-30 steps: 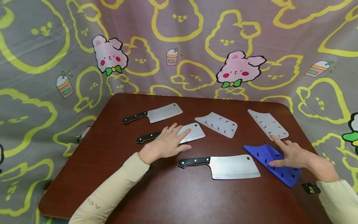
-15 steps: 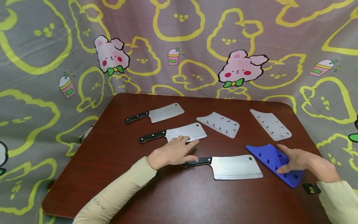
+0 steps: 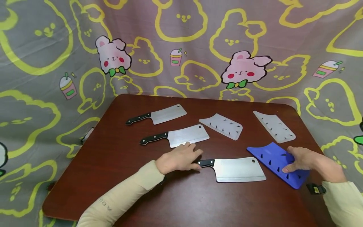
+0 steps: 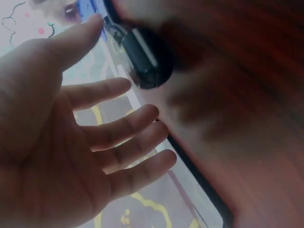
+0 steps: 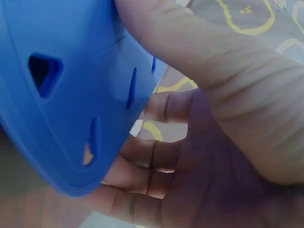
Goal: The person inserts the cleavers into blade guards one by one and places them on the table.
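Table: dark reddish-brown.
Nearest cleaver: flat, handle toward nine o'clock.
Blue slotted panel: at the table's three o'clock.
Right hand: grip holding that panel by its two o'clock edge.
Left hand: grip wide, by the cleaver's handle.

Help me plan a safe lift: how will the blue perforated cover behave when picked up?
The blue cover seems stiff: its long edge looks straight in the right hand. It's probably light, being thin and perforated. Its flat shape makes rolling unlikely.
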Action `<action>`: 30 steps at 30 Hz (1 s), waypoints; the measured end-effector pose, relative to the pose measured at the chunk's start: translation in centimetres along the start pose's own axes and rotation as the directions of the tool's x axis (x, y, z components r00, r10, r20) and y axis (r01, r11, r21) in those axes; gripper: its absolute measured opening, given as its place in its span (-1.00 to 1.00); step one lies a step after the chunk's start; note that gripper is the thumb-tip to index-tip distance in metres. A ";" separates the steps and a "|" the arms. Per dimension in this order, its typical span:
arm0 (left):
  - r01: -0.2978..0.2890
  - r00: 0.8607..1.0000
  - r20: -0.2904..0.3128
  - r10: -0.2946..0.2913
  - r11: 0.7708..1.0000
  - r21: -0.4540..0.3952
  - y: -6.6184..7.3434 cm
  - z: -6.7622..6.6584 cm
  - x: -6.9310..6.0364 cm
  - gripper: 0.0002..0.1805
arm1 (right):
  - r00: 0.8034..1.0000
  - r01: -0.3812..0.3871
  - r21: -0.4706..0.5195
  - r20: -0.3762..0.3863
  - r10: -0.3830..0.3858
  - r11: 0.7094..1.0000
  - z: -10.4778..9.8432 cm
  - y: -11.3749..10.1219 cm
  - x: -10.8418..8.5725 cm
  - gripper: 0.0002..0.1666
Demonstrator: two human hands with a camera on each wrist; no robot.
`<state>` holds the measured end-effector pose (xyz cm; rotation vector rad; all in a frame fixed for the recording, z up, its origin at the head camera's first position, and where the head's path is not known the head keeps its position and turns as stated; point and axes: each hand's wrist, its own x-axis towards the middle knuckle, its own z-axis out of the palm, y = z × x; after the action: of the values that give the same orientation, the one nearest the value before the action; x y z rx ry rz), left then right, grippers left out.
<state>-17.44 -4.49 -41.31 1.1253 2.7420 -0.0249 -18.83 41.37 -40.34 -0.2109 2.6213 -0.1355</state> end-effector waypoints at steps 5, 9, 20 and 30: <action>0.023 1.000 0.019 -0.023 0.999 0.025 0.4 0.4 0.0 -0.51 | 0.999 0.025 0.012 -0.025 -0.025 1.000 -0.6 -0.3 0.2 0.35; 0.027 0.999 0.026 -0.027 1.000 0.013 0.4 0.4 0.0 -0.57 | 0.997 0.052 0.026 -0.061 -0.051 0.998 -0.8 -0.7 0.5 0.34; -0.025 0.985 0.168 0.039 0.996 -0.081 0.0 -0.8 0.5 -0.72 | 0.995 0.066 0.051 -0.078 -0.062 0.997 -2.2 -1.3 0.1 -0.10; 0.083 0.975 0.216 -0.061 0.992 -0.095 -1.0 -1.2 0.0 -0.49 | 0.969 0.183 -0.027 -0.164 -0.185 0.983 -3.9 -2.3 -0.5 -0.65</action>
<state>-18.39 -5.11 -40.21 0.9376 2.5612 -0.0123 -20.04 39.44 -36.44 -0.4661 2.7642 -0.2099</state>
